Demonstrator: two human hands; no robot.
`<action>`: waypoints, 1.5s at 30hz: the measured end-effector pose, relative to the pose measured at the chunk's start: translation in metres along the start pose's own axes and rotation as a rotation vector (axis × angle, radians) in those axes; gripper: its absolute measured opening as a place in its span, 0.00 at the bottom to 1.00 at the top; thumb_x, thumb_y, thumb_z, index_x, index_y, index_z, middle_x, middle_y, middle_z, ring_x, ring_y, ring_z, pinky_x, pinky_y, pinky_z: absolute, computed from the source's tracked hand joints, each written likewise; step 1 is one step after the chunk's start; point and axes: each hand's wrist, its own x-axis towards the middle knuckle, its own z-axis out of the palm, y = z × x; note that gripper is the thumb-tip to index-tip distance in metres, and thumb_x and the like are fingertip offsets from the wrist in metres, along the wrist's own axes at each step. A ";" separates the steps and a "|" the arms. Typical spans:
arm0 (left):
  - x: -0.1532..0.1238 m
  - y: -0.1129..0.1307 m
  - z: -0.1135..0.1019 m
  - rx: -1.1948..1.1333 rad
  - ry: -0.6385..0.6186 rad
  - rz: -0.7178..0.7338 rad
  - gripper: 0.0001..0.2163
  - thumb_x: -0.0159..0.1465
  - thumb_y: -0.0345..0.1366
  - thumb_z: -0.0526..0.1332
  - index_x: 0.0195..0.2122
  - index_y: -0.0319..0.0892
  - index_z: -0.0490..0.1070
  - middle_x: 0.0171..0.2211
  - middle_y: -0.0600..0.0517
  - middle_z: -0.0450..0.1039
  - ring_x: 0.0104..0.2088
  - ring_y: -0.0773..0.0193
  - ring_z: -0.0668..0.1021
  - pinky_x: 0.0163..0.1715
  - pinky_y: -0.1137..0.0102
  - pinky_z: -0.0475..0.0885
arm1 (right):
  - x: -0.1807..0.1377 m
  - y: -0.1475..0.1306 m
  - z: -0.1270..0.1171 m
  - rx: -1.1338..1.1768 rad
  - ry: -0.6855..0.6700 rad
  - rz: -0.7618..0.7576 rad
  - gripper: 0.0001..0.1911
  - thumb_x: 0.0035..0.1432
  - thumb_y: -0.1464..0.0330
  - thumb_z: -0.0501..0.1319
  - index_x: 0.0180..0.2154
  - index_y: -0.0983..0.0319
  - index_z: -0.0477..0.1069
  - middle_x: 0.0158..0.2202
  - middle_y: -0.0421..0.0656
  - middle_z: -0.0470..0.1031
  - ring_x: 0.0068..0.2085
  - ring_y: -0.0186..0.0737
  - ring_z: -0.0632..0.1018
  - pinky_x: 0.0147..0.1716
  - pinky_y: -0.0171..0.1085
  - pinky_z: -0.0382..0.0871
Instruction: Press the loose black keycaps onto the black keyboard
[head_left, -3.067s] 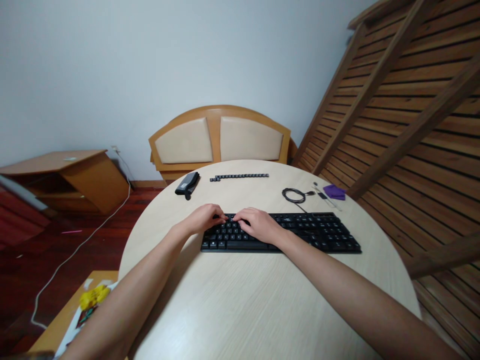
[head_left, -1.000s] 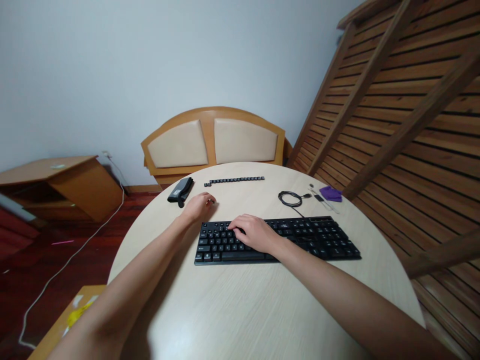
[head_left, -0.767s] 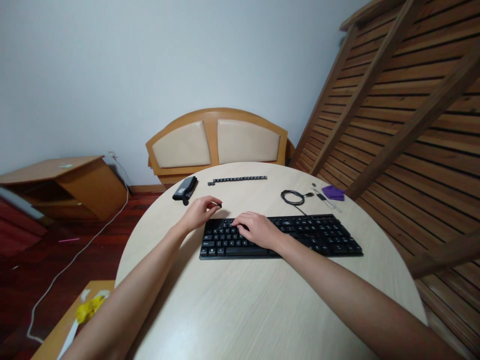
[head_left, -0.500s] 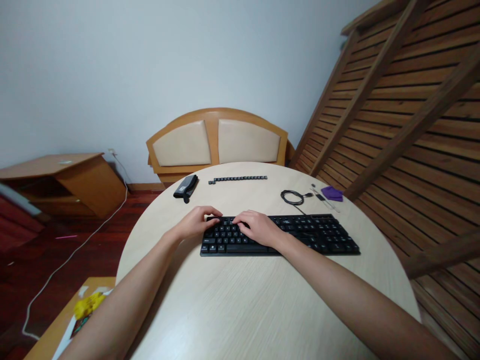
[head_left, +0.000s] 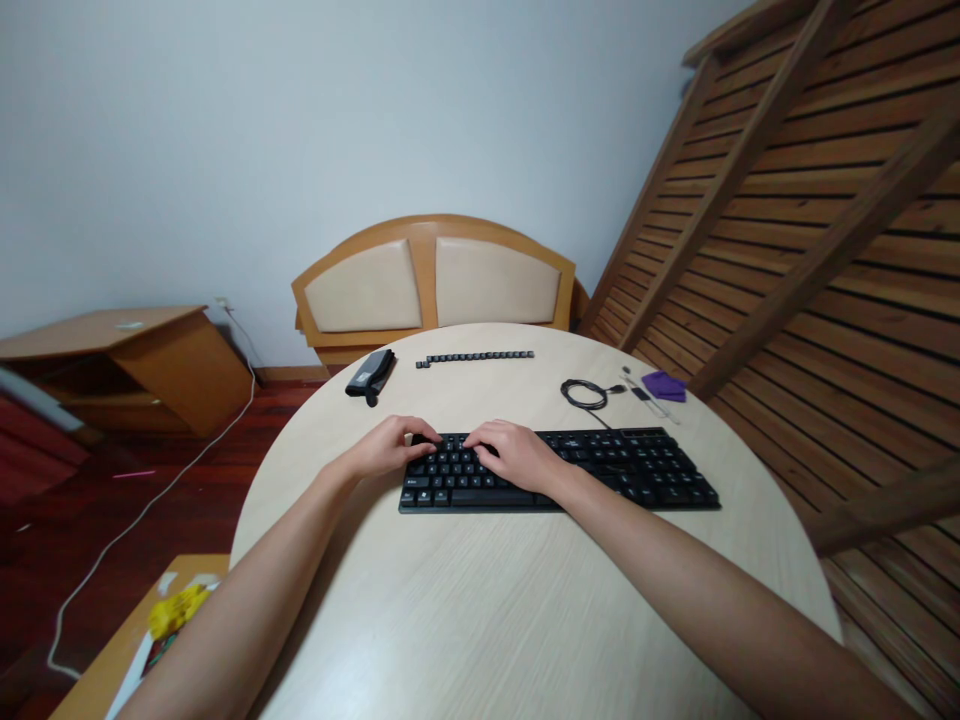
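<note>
A black keyboard (head_left: 480, 497) lies flat on the round pale wooden table (head_left: 480, 600). My left hand (head_left: 386, 446) is curled at its upper left corner, index finger and thumb on the leftmost keys, the tips close together. Farther right, my right hand (head_left: 514, 455) bends over the upper keys, with index fingertip and thumb touching the keyboard. Whether a single key is pinched under either hand is hidden. Beyond the hands lies a row of loose black keycaps (head_left: 480, 356), with a few more just below its left end.
A dark grey pouch (head_left: 370, 375) lies at the table's back left. On the right are a coiled black cable (head_left: 585, 394), a purple cloth (head_left: 664, 386) and a thin wire tool (head_left: 656, 402). A wooden headboard (head_left: 427, 260) stands behind; a slatted wooden frame (head_left: 810, 230) leans at the right.
My left hand has shifted very slightly left and its thumb has dropped a little on the keys. My right hand stays nearly where it was.
</note>
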 end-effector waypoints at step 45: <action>0.007 -0.015 0.012 -0.181 0.035 -0.052 0.15 0.60 0.48 0.66 0.34 0.40 0.78 0.41 0.45 0.77 0.43 0.56 0.78 0.50 0.61 0.71 | 0.001 0.000 0.002 -0.017 0.005 -0.009 0.11 0.62 0.75 0.58 0.42 0.61 0.78 0.42 0.45 0.81 0.45 0.42 0.79 0.48 0.40 0.71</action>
